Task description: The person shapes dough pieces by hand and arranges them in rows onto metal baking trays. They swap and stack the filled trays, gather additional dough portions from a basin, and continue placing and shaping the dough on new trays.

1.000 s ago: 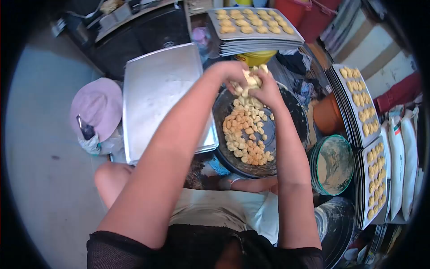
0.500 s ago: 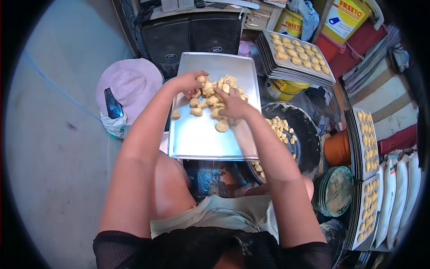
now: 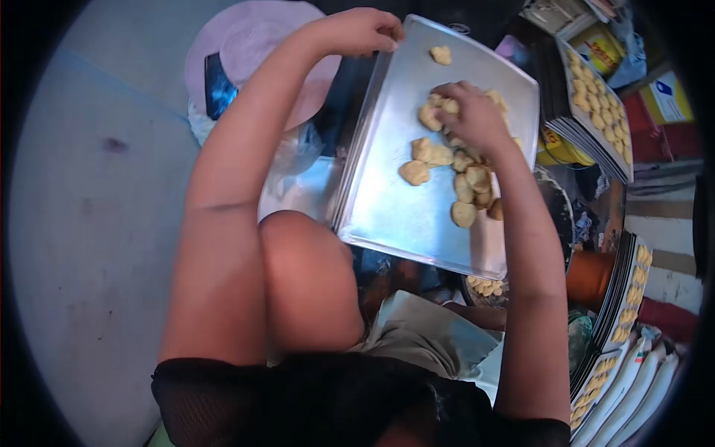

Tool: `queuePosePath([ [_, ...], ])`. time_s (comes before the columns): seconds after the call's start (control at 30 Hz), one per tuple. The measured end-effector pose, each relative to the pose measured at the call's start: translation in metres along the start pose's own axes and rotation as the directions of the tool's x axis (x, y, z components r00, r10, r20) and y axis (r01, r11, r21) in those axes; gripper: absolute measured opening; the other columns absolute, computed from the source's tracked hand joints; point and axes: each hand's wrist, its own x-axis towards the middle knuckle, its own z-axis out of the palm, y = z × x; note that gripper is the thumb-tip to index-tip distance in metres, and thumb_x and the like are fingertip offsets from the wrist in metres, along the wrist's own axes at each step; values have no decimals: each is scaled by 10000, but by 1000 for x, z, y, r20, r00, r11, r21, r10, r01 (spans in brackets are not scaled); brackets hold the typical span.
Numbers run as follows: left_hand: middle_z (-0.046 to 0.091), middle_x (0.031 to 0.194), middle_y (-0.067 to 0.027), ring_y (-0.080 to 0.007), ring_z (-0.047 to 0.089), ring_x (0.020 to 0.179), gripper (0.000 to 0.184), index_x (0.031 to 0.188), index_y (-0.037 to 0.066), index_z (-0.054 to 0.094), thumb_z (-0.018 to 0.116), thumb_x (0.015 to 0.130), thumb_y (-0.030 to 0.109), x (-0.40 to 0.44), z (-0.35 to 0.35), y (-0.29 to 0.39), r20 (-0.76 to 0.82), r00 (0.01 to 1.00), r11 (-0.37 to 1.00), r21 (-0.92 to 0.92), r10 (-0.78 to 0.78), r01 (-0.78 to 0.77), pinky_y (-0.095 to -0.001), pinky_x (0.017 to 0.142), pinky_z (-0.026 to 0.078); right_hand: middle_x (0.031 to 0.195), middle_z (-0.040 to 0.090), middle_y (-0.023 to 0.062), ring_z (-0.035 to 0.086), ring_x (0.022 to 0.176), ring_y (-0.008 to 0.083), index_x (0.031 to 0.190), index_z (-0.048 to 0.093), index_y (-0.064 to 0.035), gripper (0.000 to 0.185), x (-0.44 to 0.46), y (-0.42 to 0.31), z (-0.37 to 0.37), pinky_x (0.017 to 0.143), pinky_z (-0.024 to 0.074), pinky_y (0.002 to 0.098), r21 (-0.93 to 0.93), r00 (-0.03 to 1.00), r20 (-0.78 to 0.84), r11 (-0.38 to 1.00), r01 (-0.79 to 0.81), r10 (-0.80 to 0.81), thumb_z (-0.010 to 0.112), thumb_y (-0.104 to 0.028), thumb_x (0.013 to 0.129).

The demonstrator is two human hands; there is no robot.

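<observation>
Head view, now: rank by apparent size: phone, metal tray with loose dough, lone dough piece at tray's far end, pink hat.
1. Metal tray
2. Pink hat, partly behind left arm
3. Phone
4. Lone dough piece

Free room over the tray (image 3: 402,216) at near left, dough pieces (image 3: 432,153) as obstacles rightward

The right hand (image 3: 477,118) is spread over lumps of dough (image 3: 424,152) on a metal tray (image 3: 398,205), fingers touching some of them. One lump lies apart near the far edge. The left hand (image 3: 366,31) is at the tray's far left corner, fingers curled. A phone (image 3: 217,86) rests on a pink hat (image 3: 253,46) to the left. Right, a dark basin (image 3: 555,195) is partly hidden; beyond, more dough sits in rows on stacked trays (image 3: 625,165).
</observation>
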Motion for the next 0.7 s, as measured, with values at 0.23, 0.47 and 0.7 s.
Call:
queuePosePath([
  [0.23,665,1092,-170,-329,645,982,333,1123,47,663,672,804,142,-231,196,-96,204,897,845,-306,-392,439,-384,907,491,1065,651,104,624,1006,340,1095,651,-124,289,4,6,19,870,495,401,61,975,-223,998,13,1,661,-209,820],
  [0.47,233,1574,-192,-383,209,1458,665,1502,163,341,533,921,426,-361,460,-142,-210,898,643,637,-386,425,-607,1118,237,1080,647,92,619,1034,321,1117,646,-129,295,6,1,26,881,486,387,27,975,-221,1000,-15,21,657,-238,843],
  [0.7,219,1583,-183,-367,190,1470,675,1517,175,313,528,923,413,-340,445,-128,-132,959,827,485,-251,284,-592,1145,190,1108,643,104,609,1063,324,1131,646,-114,295,6,-2,29,908,473,387,20,969,-239,998,-61,64,647,-220,856],
])
